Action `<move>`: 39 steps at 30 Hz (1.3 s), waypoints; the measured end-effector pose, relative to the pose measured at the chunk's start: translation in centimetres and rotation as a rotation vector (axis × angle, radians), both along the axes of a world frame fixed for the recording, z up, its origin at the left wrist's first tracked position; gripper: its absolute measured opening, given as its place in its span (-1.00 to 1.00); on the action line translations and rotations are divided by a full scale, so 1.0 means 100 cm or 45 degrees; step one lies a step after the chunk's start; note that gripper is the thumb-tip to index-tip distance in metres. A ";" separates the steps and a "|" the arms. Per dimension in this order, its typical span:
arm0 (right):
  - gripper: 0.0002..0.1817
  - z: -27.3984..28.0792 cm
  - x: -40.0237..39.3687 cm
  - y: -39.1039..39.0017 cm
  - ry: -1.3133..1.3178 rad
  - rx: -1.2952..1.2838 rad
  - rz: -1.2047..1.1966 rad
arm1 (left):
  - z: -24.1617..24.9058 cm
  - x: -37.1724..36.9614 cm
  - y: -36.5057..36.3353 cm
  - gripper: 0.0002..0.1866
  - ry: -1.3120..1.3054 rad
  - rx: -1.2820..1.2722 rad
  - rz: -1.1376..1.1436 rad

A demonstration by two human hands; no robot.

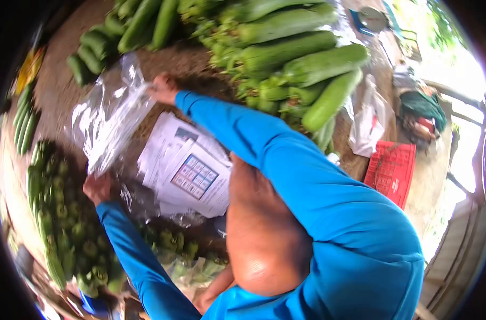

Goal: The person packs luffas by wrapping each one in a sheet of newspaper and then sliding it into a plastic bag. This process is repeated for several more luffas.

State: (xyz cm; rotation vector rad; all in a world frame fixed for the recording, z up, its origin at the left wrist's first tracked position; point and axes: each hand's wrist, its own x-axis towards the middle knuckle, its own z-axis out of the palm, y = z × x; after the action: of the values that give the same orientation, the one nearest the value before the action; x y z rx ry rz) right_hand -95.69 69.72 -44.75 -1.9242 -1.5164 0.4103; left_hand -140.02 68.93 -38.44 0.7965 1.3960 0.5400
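A clear, crinkled plastic bag is stretched between my two hands. My left hand is closed on its lower edge, at the left of the view. Higher up, my right hand pinches the opposite edge. Beside the bag, close to my bent knee, lies a loose stack of printed papers; the top sheet has a grid of small pictures. More clear plastic shows under the papers. Parts of the fingers on both hands are hidden by blur and glare.
Large green gourds are piled at the top. Smaller green vegetables lie at the upper left, with a long row of gourds at the lower left. A white plastic bag and a red crate are at the right.
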 end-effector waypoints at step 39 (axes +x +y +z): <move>0.23 0.237 0.220 -0.572 1.420 -1.122 -1.295 | 0.189 0.168 -0.345 -0.69 0.193 0.099 -0.053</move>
State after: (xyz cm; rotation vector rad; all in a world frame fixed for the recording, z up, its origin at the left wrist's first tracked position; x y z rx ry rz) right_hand -73.72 12.57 -21.06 -2.0866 0.4692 1.4466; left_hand -123.26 34.48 -19.54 0.9432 1.5007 0.5128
